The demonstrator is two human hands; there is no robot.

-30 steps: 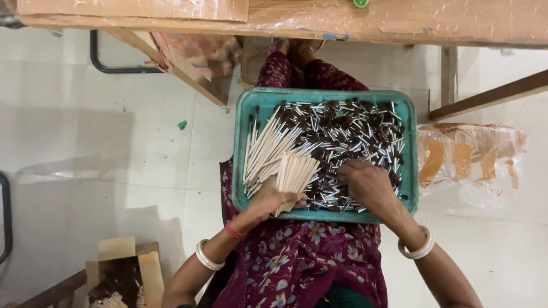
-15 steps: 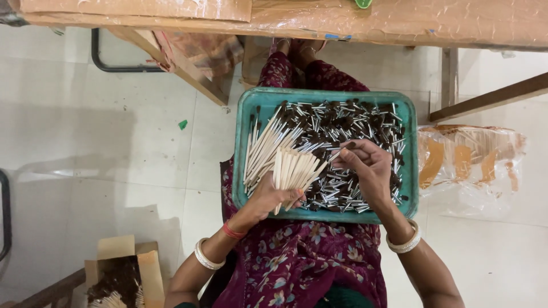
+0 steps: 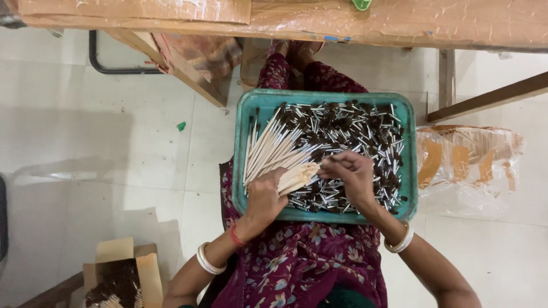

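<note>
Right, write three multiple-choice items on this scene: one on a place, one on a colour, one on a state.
1. Where does the teal plastic tray rest? A on the wooden table; B on the person's lap; C on the cardboard box.
2. What colour are the bangles on both wrists? A white; B green; C black.
3. What is the left hand doing? A lying flat and bare; B gripping a bundle of pale wooden sticks; C lifting the tray.

B: floral cloth shows under it. A: pale rings circle each wrist. B: fingers close round the stick ends.

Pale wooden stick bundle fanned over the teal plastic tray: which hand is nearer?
Left. Left hand grips the pale wooden stick bundle at its lower end; right hand is beside it, fingertips near the bundle's end.
</note>
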